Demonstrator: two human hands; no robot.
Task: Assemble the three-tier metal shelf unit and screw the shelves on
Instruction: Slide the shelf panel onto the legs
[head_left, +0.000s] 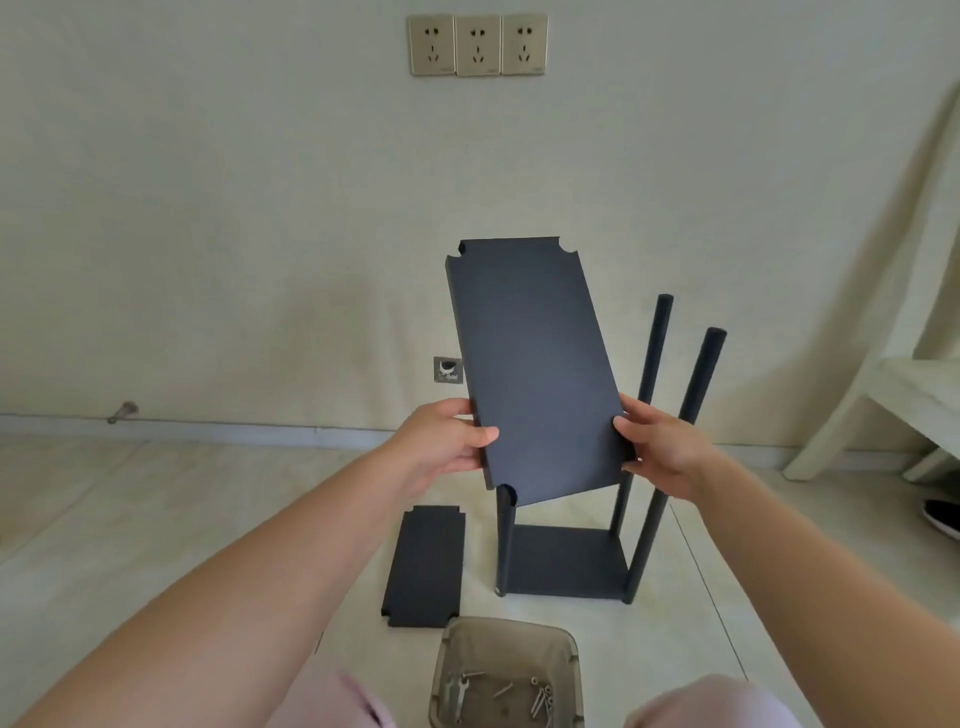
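I read this as roughly a third done, with the middle tier now in hand. In the lower centre of the frame the bottom shelf (563, 561) already sits between the upright posts (696, 384): I can see two posts rising to the right of centre, one short stretch of a near-left post (505, 540) below the held panel, and what looks like a screw head at that post's foot; a fourth post I cannot make out, since the panel hides that spot. My left hand (441, 447) grips the left edge of the second shelf panel (530, 364), thumb laid across its face and fingers behind, and my right hand (660, 447) clasps the right edge the same way. The panel is held up, tilted, mid-frame above the frame of posts, its lower corner notch just beside the top of the near-left post, not seated. The third shelf panel (426, 566) lies flat on the floor at lower left of the unit, untouched. At the bottom of the frame a small beige bin (452, 660) holds loose screws (540, 699) and a wrench (457, 691), so I judge two tiers remain to fit and fasten.
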